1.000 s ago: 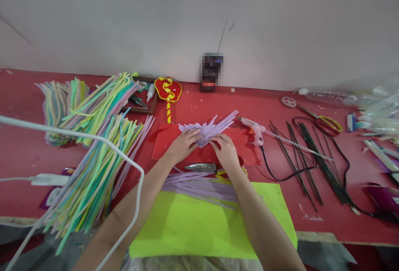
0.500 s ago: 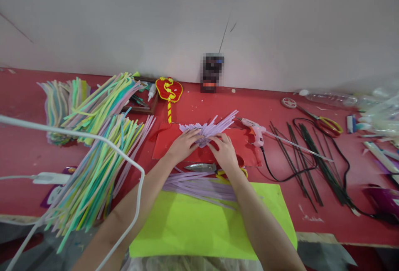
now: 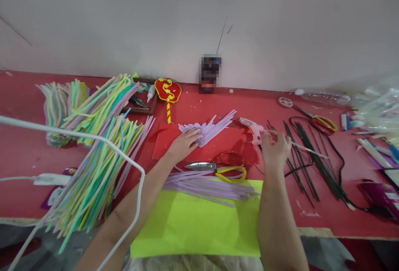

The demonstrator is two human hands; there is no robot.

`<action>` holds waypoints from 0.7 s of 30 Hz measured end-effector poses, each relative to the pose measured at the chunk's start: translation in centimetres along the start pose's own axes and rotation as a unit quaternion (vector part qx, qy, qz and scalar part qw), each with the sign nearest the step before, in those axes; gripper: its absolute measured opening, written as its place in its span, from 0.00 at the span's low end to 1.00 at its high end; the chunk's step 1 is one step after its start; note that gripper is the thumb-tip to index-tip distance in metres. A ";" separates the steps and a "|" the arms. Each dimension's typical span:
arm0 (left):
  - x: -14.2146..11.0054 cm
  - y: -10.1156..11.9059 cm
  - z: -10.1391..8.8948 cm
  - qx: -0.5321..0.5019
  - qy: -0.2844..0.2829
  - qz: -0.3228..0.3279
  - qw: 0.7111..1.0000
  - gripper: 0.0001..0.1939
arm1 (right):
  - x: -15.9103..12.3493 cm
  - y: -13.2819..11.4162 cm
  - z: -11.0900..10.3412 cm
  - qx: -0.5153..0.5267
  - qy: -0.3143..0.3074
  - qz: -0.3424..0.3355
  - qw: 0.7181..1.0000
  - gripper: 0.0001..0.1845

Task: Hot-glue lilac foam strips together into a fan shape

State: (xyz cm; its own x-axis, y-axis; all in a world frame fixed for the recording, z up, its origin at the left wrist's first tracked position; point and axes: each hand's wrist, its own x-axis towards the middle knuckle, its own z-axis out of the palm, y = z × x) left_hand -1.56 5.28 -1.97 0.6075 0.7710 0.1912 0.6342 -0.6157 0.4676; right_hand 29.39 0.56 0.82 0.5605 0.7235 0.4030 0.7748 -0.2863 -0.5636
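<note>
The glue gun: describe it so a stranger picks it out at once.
On the red table, find the flat red board in the middle. At its right end, beside the right hand, lies the glue gun, nozzle pointing left. Unlike the dark, thin stems further right, it is pale pink and pistol-shaped, with a clear stick trailing from its back.

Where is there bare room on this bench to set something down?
The red tabletop is mostly bare behind the pink glue gun, back to the wall. The yellow-green sheet is bare in front of the loose purple strips. Crowding: multicoloured strips at left; dark stems right of the right hand.
</note>
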 end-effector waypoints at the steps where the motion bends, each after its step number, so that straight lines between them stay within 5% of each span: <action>1: 0.0 0.0 0.0 -0.001 0.001 0.001 1.000 0.18 | 0.4 1.0 -0.2 -0.001 0.013 0.001 1.000 0.16; 4: -0.1 0.1 -0.1 0.000 0.006 0.004 1.000 0.18 | 0.7 2.6 0.4 -0.011 0.024 0.028 0.999 0.17; 10: -0.1 0.1 -0.2 0.004 0.002 -0.002 1.000 0.18 | 0.3 2.1 3.3 -0.036 -0.139 0.098 0.985 0.22; 17: 0.0 -0.2 0.1 0.003 0.006 0.008 1.000 0.17 | 0.0 2.5 3.6 -0.035 -0.119 0.123 0.985 0.21; 21: 0.0 -0.3 0.1 0.006 0.004 0.010 1.000 0.17 | -0.2 2.2 2.6 0.032 -0.054 0.090 0.994 0.26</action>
State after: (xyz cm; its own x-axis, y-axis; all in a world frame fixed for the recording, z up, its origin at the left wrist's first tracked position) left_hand -1.67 5.39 -2.22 0.6155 0.7603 0.2073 0.6284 -0.6323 0.4532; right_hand 30.28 1.41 -2.36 0.6504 0.7289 0.2139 0.6430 -0.3784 -0.6659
